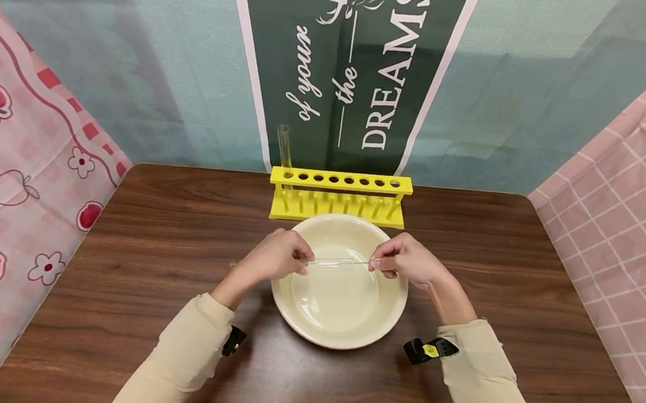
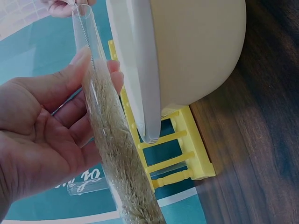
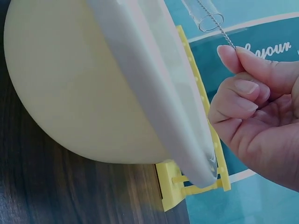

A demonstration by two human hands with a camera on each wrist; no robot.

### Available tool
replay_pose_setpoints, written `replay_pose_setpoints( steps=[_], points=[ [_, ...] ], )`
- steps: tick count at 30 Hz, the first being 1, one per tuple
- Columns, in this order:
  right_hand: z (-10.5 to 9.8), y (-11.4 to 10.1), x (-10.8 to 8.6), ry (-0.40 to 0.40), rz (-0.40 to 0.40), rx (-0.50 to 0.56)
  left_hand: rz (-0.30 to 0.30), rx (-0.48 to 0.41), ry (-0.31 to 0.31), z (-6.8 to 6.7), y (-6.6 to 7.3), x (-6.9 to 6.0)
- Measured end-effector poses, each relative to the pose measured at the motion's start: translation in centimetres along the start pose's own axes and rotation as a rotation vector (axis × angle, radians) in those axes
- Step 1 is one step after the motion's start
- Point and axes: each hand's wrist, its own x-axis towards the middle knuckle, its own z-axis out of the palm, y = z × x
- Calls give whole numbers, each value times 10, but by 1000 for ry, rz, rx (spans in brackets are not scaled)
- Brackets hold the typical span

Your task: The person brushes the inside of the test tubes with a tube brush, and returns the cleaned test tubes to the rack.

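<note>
Over the cream basin (image 1: 335,335), my left hand (image 1: 284,254) holds a clear glass test tube (image 1: 329,262) between thumb and fingers. Inside the tube sits a test tube brush (image 2: 124,154); its brownish bristles fill the part below my thumb in the left wrist view. The brush's twisted wire handle (image 3: 212,18) comes out of the tube's open mouth. My right hand (image 1: 406,259) pinches that wire between thumb and forefinger, a short way from the mouth, with the other fingers curled. The tube lies roughly level across the basin in the head view.
Behind the basin stands a yellow test tube rack (image 1: 342,181). One clear test tube (image 1: 284,144) stands upright in its leftmost hole. Brown wood-grain table (image 1: 185,216) surrounds them, with a teal cloth (image 1: 184,89) behind. Black camera straps hang at both sleeves.
</note>
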Motion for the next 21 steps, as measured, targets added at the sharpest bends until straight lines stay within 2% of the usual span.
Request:
replay_pose_setpoints(
  steps=[7, 21],
  points=[
    [-1, 1, -1, 0, 16, -14, -14, 15, 12, 1, 0, 0],
    [-7, 3, -3, -82, -39, -113, -30, -22, -9, 2, 0, -1]
  ],
)
